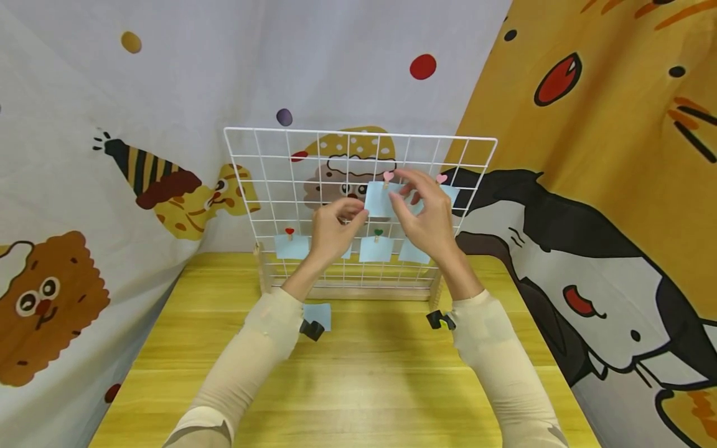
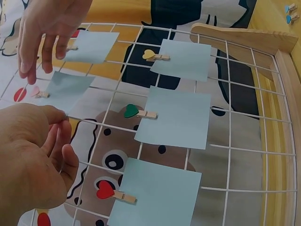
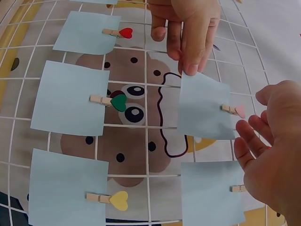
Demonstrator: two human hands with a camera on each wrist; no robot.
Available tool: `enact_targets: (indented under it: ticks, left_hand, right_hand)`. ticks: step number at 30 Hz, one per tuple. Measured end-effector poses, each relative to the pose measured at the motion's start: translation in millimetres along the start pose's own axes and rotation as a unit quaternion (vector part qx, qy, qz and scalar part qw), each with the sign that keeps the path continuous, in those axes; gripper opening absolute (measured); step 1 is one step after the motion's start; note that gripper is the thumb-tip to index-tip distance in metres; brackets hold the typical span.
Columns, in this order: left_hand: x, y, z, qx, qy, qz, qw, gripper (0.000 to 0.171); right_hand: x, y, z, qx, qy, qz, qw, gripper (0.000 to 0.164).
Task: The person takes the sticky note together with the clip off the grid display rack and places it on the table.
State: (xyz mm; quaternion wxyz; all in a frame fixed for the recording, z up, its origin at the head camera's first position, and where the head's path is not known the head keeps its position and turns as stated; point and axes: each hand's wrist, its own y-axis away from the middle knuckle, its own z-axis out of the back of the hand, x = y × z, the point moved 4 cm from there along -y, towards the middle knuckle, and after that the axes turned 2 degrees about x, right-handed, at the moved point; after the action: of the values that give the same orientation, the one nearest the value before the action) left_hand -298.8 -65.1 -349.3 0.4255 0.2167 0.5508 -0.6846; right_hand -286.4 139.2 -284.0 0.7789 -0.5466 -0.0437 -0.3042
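Observation:
A white wire grid [image 1: 358, 134] stands upright with pale blue paper squares clipped on it. In the upper row, my left hand [image 1: 336, 230] pinches the lower left corner of one blue paper [image 3: 204, 108] between thumb and finger. A small wooden clothespin with a pink heart [image 3: 230, 110] holds that paper to the wire. Beside the clothespin, my right hand [image 1: 426, 214] is spread with fingers loosely bent and nothing between them. Lower papers hang from clothespins with a red heart [image 2: 106, 189], a green heart [image 2: 131, 111] and a yellow heart [image 2: 148, 54].
Another pink-heart clothespin [image 1: 441, 178] holds a paper at the upper right. The grid sits in a wooden base [image 1: 364, 292] on a yellow wood-grain table [image 1: 358, 386]. A blue paper [image 1: 321, 316] lies near the left wrist. Blue clothespins [image 2: 292, 14] lie on the table.

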Motion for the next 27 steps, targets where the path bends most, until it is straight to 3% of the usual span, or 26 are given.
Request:
enact_targets:
  ticks: [27]
  left_hand:
    - [4.3, -1.7, -0.1, 0.006, 0.004, 0.005, 1.0000, 0.017]
  right_hand:
    - [5, -15, -16, 0.028, 0.102, 0.050, 0.993, 0.033]
